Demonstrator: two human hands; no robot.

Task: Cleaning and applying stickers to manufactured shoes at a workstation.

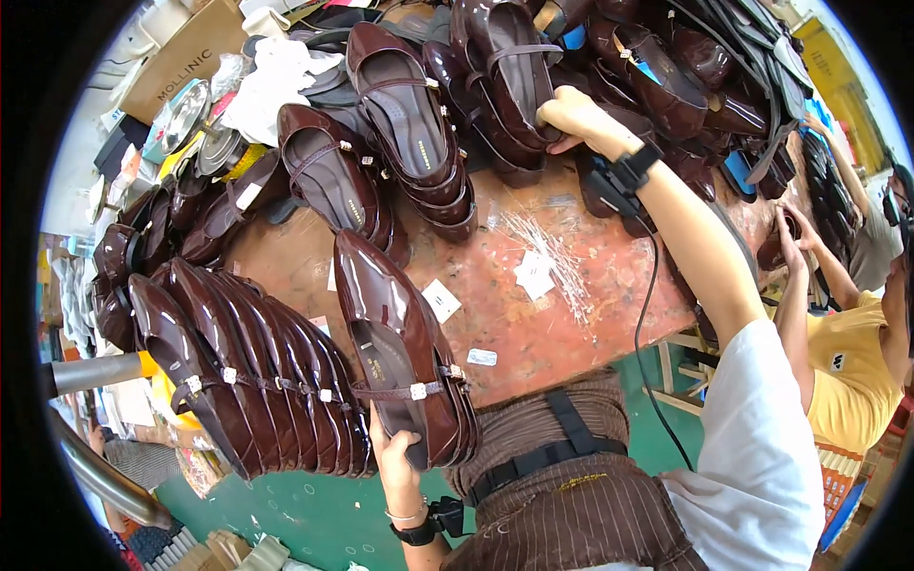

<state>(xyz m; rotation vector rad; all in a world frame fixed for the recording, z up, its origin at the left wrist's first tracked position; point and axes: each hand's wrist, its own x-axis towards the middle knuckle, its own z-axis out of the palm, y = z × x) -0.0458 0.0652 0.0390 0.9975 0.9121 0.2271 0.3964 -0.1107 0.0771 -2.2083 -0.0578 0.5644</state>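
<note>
My left hand [392, 452] is closed round the heel end of a glossy dark burgundy strap shoe [386, 285], thumb inside the opening. Its pointed toe aims away from me, and a jewelled buckle sits on the strap. At least one more shoe is nested closely beneath it. At the far side of the table, my right hand [586, 119] pinches the heel of another burgundy strap shoe [519, 67], the top one of a stack. Its fingertips are partly hidden behind the heel.
A row of nested shoes [248, 371] stands at the left, with further shoe stacks [405, 114] behind. Thin white fasteners [562, 266] and paper tags [441, 301] lie on the worn red table [514, 357]. A black cable [647, 333] hangs from my right wrist. A co-worker [847, 352] handles a shoe at right.
</note>
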